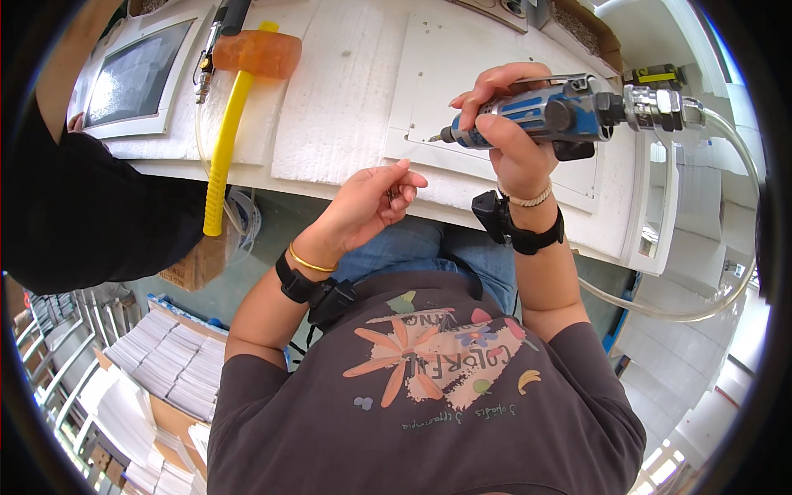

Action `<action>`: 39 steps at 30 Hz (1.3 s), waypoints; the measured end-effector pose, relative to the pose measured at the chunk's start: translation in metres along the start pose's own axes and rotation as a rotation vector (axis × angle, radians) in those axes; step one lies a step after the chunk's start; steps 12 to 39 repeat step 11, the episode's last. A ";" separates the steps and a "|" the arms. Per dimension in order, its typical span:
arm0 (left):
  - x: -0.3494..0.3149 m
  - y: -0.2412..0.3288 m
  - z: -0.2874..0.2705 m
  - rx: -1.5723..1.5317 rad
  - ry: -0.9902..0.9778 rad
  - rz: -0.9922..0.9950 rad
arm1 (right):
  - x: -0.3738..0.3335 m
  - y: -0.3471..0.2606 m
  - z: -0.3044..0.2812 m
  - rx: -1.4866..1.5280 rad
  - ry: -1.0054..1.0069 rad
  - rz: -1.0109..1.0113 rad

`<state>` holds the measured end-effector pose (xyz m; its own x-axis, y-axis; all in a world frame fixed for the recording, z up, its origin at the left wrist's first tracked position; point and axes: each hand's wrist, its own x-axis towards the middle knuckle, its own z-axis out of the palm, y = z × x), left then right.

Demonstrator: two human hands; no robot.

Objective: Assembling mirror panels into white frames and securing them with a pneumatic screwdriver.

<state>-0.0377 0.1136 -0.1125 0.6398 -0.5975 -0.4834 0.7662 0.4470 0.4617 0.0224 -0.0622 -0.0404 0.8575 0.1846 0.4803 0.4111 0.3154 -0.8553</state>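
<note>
My right hand [520,140] is wrapped round a blue and black pneumatic screwdriver [544,111], held almost level with its bit pointing left. The bit's tip is at the near left corner of a white flat panel [462,82], close to a small dark screw or hole; whether they touch I cannot tell. Similar small dark dots run along the panel's edges. A metal coupling [656,109] joins the tool to a clear air hose [738,140]. My left hand [371,202] is half curled at the table's front edge, with tiny dark bits within its fingers, too small to name.
A mallet with an orange head [268,54] and yellow handle lies left, its handle overhanging the edge of the white foam-topped table [330,107]. Another air tool [216,41], a framed dark screen [136,74] and another person's dark sleeve [99,206] are further left. A box of small parts [577,29] stands at the back right.
</note>
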 end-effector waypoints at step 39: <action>0.001 -0.003 -0.009 -0.080 -0.001 0.001 | 0.000 0.013 0.009 -0.153 -0.107 0.120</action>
